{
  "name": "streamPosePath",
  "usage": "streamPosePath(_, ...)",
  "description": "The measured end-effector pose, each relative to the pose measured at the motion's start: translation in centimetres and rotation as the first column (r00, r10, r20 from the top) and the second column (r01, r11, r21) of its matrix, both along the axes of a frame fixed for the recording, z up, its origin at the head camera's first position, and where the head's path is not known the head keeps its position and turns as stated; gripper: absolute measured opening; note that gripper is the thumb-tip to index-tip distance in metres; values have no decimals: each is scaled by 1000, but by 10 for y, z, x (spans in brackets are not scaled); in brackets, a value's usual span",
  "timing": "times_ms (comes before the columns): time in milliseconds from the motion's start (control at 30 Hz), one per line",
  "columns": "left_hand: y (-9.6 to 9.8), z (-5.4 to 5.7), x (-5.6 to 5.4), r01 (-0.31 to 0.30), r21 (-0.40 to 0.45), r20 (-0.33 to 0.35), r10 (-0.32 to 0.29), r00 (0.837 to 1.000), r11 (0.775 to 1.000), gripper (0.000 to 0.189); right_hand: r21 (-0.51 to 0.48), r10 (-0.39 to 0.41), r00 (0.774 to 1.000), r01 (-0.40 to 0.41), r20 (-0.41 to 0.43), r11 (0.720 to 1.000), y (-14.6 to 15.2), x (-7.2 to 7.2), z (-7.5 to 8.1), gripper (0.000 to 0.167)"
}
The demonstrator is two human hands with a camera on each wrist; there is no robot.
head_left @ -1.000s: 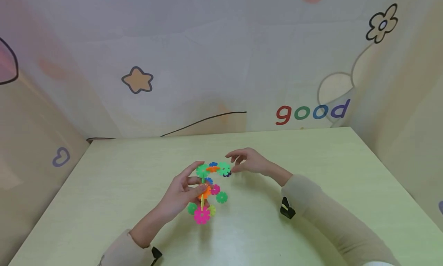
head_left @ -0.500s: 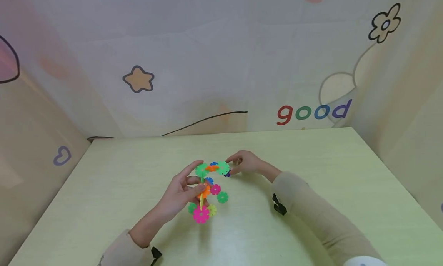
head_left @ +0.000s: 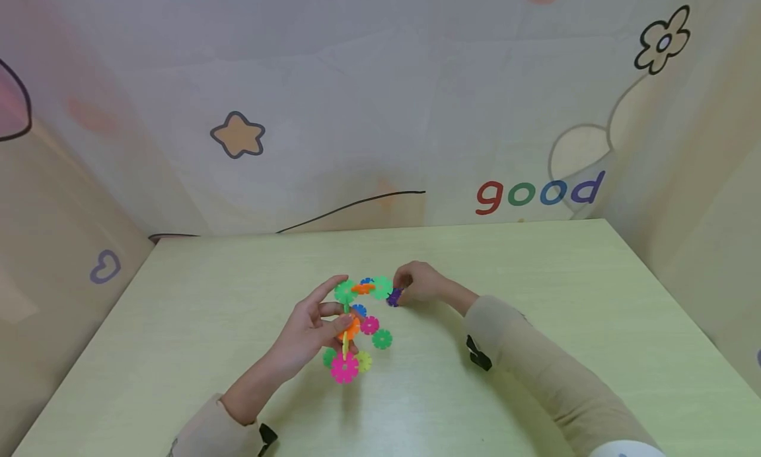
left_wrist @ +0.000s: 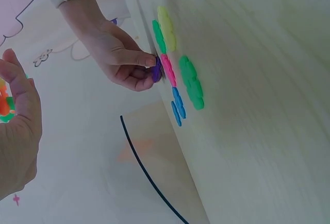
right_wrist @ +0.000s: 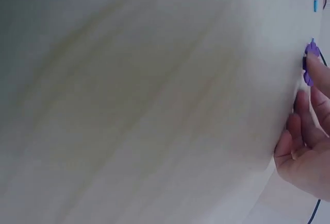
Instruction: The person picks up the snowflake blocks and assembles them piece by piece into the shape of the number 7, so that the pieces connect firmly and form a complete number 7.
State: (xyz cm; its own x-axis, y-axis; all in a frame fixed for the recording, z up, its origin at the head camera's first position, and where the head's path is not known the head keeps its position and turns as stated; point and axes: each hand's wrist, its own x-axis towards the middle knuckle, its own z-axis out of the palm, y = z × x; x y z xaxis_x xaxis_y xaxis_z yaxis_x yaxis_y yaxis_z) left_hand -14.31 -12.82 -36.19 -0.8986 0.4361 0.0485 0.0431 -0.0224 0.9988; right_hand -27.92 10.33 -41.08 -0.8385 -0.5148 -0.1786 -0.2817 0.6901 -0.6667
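Note:
My left hand (head_left: 306,330) grips a joined string of plastic snowflake discs (head_left: 349,326) above the table. A pink disc (head_left: 345,368) forms its lower end; at the top it bends right through green and orange to a light green disc (head_left: 381,287). Just right of that end, my right hand (head_left: 421,282) pinches a purple snowflake disc (head_left: 394,296) between thumb and fingers. The right wrist view shows this purple disc (right_wrist: 311,63) on edge at the fingertips, close over the tabletop. Only a sliver of the string shows at the left wrist view's edge.
Loose snowflake discs lie flat on the pale table (head_left: 505,259): a pink one (head_left: 370,325), a green one (head_left: 382,339), a yellow one (head_left: 364,361), blue ones (left_wrist: 178,102) and another green one (head_left: 329,358). A printed cloth backdrop (head_left: 357,113) rises behind the table's far edge.
My right hand has come down and left to the purple disc, which now stands tilted up in its pinch. My left hand and the string have hardly moved.

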Motion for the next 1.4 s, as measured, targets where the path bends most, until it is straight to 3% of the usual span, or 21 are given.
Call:
streamPosePath(233, 0, 0, 0, -5, -4, 9, 5, 1000, 1000, 63, -90, 31, 997, -25, 64, 996, 10, 1, 4, 10)
streamPosePath(700, 1, 1, -1, -22, -32, 46, 23, 999, 999, 62, -216, 88, 985, -56, 145, 975, 30, 16, 19, 33)
streamPosePath(1400, 2, -2, 0, -35, -30, 30, 35, 999, 999, 62, -371, 91, 988, -37, 129, 928, 46, 49, 45, 26)
